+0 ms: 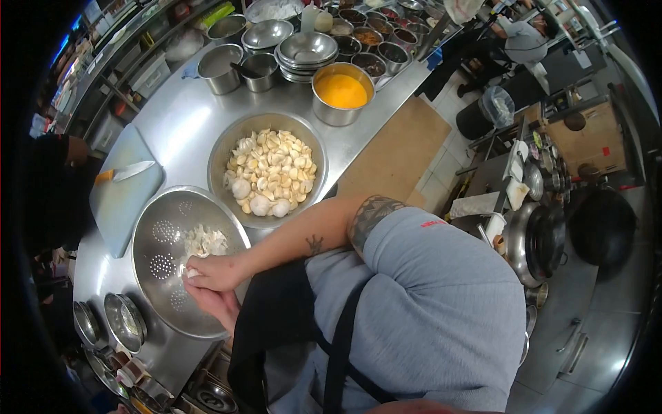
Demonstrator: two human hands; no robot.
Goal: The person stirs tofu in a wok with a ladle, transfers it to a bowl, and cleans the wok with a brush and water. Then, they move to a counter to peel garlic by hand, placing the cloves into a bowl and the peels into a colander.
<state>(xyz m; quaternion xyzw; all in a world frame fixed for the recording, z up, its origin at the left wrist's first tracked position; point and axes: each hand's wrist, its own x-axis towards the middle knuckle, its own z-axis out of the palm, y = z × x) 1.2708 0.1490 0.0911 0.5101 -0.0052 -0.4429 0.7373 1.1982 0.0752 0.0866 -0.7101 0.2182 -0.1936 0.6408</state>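
Note:
My right hand, on the tattooed arm, is closed with its fingertips at a small white garlic clove. Just under it, my left hand is curled against the same clove, its fingers partly covered by the right. Both hands are over a large steel colander, where a pile of white garlic skins lies. Beside the colander, a wide steel bowl holds many peeled-looking cloves and a few whole garlic bulbs.
A knife rests on a pale cutting board. A pot of orange liquid, stacked steel bowls and several ingredient tubs stand farther along the steel table. Another person is in the background, and a dark-clothed one stands across the table.

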